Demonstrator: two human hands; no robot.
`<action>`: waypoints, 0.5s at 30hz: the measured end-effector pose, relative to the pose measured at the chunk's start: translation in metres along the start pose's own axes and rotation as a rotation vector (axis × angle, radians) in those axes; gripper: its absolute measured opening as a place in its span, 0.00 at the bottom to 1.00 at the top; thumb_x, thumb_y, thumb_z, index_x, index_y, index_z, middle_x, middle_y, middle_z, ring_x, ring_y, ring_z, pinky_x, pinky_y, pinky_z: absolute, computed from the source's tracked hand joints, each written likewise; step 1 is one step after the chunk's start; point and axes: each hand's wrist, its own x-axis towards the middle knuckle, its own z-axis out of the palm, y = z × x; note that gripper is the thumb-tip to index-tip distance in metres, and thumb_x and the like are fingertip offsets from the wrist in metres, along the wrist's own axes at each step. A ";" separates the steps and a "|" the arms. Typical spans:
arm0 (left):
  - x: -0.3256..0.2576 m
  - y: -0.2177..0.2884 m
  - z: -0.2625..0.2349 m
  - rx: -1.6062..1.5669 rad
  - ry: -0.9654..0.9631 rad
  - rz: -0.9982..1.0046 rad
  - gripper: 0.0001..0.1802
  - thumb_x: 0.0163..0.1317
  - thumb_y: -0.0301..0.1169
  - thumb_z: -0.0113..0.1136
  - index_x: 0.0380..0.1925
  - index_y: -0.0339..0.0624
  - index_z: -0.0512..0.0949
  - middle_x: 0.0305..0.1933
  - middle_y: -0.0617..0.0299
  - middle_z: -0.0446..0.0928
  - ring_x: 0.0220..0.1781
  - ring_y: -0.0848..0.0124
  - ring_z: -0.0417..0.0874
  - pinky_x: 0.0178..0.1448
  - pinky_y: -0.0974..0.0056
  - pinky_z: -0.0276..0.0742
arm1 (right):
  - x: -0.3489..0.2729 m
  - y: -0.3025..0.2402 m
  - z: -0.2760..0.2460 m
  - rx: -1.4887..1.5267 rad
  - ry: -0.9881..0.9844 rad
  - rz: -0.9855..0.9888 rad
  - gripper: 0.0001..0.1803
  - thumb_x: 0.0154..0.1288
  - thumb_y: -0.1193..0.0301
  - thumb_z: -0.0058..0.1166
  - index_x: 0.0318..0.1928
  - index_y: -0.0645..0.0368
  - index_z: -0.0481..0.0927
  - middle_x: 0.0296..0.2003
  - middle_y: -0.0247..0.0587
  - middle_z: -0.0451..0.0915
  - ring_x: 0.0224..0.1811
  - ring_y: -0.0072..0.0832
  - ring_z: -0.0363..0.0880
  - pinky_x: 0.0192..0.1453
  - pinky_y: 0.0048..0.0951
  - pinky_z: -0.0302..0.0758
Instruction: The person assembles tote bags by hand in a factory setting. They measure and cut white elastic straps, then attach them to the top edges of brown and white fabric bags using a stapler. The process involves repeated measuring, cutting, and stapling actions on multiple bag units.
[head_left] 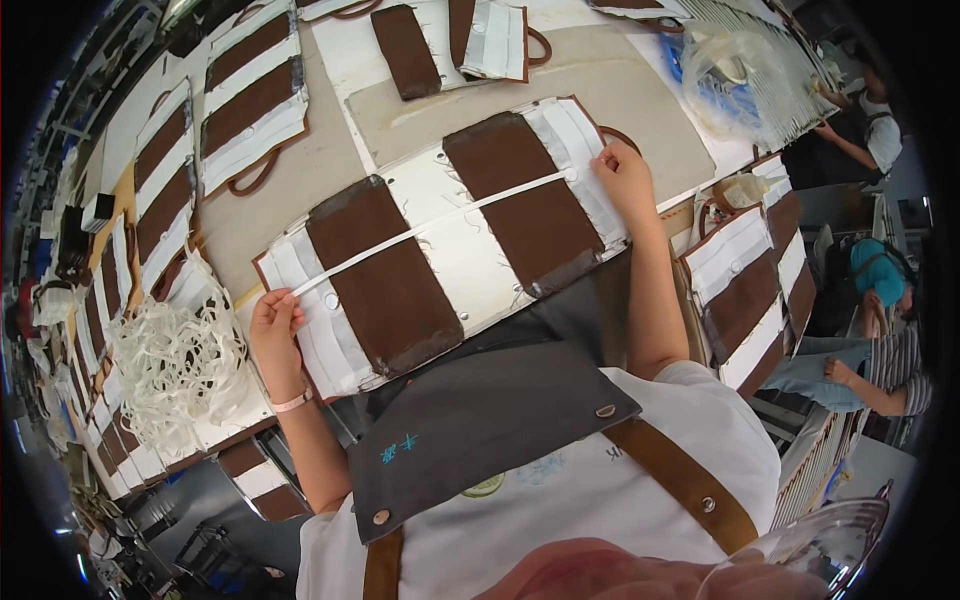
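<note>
A bag panel (pixel 465 262) lies spread before me, white with two dark brown patches and ragged threads along their inner edges. Across it runs a narrow white strip (pixel 440 221), drawn straight and slanting up to the right. My left hand (pixel 276 328) pinches its lower end beside the panel's left edge. Closed over the opposite edge, my right hand (pixel 626 185) has its fingertips at the strip's upper end, where white on white blurs the exact grip. A brown handle (pixel 622 136) shows behind that hand. Round snaps sit near both ends of the panel.
A tangled heap of white strips (pixel 180 375) lies on the left. More brown-and-white panels (pixel 255 105) cover the table's left and far sides; others stand at the right (pixel 735 270). Clear plastic bags (pixel 730 85) lie far right. People (pixel 860 375) are at work beyond.
</note>
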 end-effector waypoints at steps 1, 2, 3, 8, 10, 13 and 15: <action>-0.001 0.000 0.000 0.004 0.007 -0.001 0.06 0.66 0.26 0.58 0.41 0.37 0.78 0.33 0.65 0.79 0.30 0.81 0.75 0.37 0.77 0.74 | 0.000 -0.001 -0.002 0.010 -0.021 0.030 0.08 0.56 0.71 0.61 0.31 0.61 0.77 0.23 0.41 0.76 0.26 0.33 0.75 0.34 0.33 0.72; 0.000 -0.001 0.001 0.007 0.015 -0.002 0.06 0.66 0.26 0.58 0.41 0.37 0.78 0.34 0.65 0.79 0.30 0.82 0.75 0.37 0.78 0.74 | 0.004 0.001 -0.007 0.028 -0.044 0.050 0.08 0.57 0.71 0.61 0.31 0.62 0.77 0.22 0.39 0.76 0.25 0.30 0.74 0.33 0.32 0.71; -0.002 0.001 -0.002 0.013 0.017 -0.005 0.06 0.66 0.26 0.59 0.41 0.38 0.78 0.34 0.66 0.79 0.30 0.82 0.76 0.37 0.78 0.74 | 0.007 0.000 -0.007 0.057 -0.073 0.069 0.07 0.57 0.71 0.61 0.31 0.62 0.78 0.22 0.37 0.75 0.25 0.28 0.73 0.32 0.30 0.71; -0.005 0.013 -0.002 -0.009 0.010 -0.035 0.07 0.66 0.28 0.59 0.41 0.38 0.78 0.34 0.67 0.79 0.32 0.82 0.75 0.36 0.77 0.70 | 0.022 0.001 -0.019 0.435 -0.074 0.089 0.04 0.62 0.73 0.58 0.32 0.61 0.78 0.23 0.27 0.74 0.26 0.14 0.69 0.29 0.19 0.64; -0.006 0.022 0.000 0.020 0.054 0.003 0.07 0.66 0.29 0.59 0.41 0.39 0.78 0.34 0.67 0.79 0.32 0.82 0.74 0.36 0.77 0.68 | 0.026 -0.018 -0.025 0.496 -0.063 0.104 0.06 0.65 0.72 0.57 0.34 0.61 0.77 0.25 0.27 0.75 0.27 0.14 0.69 0.30 0.19 0.66; 0.004 0.038 0.010 0.090 0.115 0.096 0.07 0.66 0.29 0.59 0.41 0.38 0.78 0.33 0.68 0.78 0.32 0.82 0.73 0.37 0.76 0.67 | 0.039 -0.024 -0.015 0.262 -0.094 0.100 0.06 0.65 0.72 0.56 0.34 0.62 0.76 0.25 0.30 0.75 0.29 0.18 0.71 0.34 0.21 0.68; 0.012 0.046 0.015 0.127 0.055 0.097 0.07 0.66 0.28 0.59 0.40 0.38 0.78 0.33 0.68 0.78 0.33 0.82 0.73 0.38 0.75 0.68 | 0.049 -0.028 -0.009 -0.069 -0.168 0.093 0.05 0.65 0.73 0.55 0.34 0.63 0.76 0.25 0.34 0.76 0.29 0.24 0.74 0.37 0.25 0.70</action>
